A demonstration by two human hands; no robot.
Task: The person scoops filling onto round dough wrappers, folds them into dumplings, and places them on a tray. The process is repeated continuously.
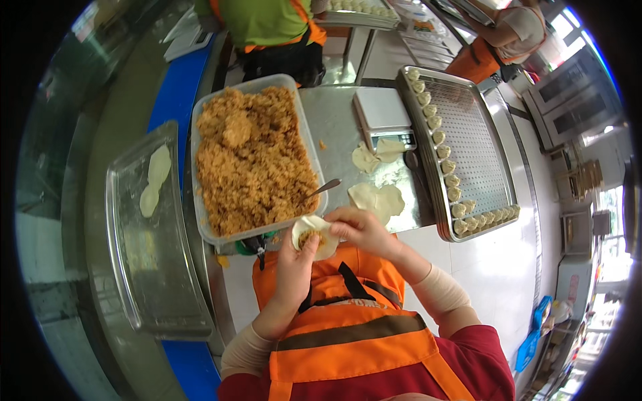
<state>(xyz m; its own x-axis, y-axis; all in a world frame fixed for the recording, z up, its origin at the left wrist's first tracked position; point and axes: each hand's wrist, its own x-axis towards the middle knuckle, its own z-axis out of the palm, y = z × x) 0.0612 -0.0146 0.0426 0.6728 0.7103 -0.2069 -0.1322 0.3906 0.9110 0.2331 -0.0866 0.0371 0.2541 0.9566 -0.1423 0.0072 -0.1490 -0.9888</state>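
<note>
My left hand cups a round dough wrapper with brownish filling on it, its thumb pressed at the filling. My right hand pinches the wrapper's edge from the right. Just beyond my hands stands a plastic tub of rice-like filling, with a spoon stuck in it. Loose wrappers lie on the steel table, and more lie against a digital scale. Right of these, a perforated metal tray holds filled dumplings along its left and near edges.
On the left, a shallow metal tray with two wrappers lies across a blue strip. A dark spoon lies beside the tray stack. Past the table stand a person in green and another in an orange apron.
</note>
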